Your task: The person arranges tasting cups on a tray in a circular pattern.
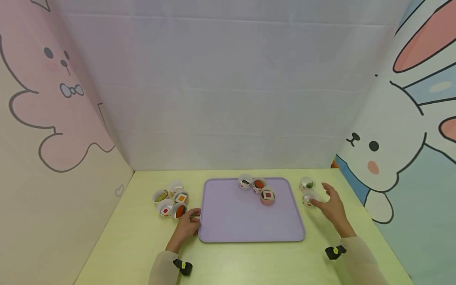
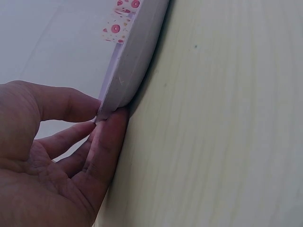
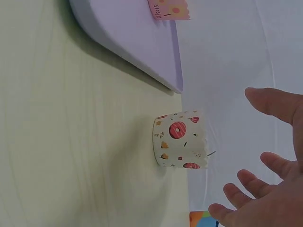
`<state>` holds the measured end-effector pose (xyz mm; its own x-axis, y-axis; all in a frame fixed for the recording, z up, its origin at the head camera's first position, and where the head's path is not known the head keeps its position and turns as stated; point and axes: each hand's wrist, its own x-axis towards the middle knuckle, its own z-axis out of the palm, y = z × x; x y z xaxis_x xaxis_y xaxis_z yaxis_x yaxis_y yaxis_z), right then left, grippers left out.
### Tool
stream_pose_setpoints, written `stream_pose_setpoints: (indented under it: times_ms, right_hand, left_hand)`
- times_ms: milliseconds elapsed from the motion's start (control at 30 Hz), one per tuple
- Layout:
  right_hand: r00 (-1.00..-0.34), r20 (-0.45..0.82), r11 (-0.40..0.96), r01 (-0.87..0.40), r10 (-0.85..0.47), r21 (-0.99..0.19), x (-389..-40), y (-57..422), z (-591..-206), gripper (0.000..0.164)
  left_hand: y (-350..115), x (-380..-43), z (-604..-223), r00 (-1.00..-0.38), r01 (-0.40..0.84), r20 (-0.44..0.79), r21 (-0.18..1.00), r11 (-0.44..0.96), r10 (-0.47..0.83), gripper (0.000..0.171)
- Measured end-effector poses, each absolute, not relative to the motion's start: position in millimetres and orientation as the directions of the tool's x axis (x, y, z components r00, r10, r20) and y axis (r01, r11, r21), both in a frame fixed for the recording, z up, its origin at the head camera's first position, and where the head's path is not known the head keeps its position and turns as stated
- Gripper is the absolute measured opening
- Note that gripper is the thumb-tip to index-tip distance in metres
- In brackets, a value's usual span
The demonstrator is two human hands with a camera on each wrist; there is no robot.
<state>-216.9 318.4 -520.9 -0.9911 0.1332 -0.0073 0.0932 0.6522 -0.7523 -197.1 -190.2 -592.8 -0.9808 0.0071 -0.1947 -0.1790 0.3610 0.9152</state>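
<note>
My left hand (image 1: 187,226) pinches the left edge of the lilac tray (image 1: 246,227), with the thumb over the rim and fingers below it, as the left wrist view shows. To the right of the tray, my right hand (image 1: 334,206) hovers with thumb and fingers spread. Close in front of it stands a white paper baking cup (image 3: 180,140) printed with donuts; in the right wrist view the fingers are apart from it. Behind that cup is another paper cup (image 1: 306,183) with something green inside. Three filled cups stand on the tray, among them a pink one (image 1: 267,196).
Several paper cups cluster left of the tray, one holding something orange-red (image 1: 179,211) near my left hand. The pale wooden table (image 1: 249,263) meets a white cloth backdrop (image 1: 228,95). Side panels carry cartoon animals.
</note>
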Motion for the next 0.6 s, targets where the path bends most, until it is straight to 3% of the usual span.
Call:
stream_pose_setpoints:
  times_ms: [600]
  right_hand:
    - [-0.978, -0.187, 0.580, 0.205, 0.093, -0.788, -220.0, 319.3, -541.8, 0.094]
  left_hand:
    - [-190.6, -196.3, -589.6, -0.977, -0.199, -0.213, 0.918, 0.344, 0.002, 0.054]
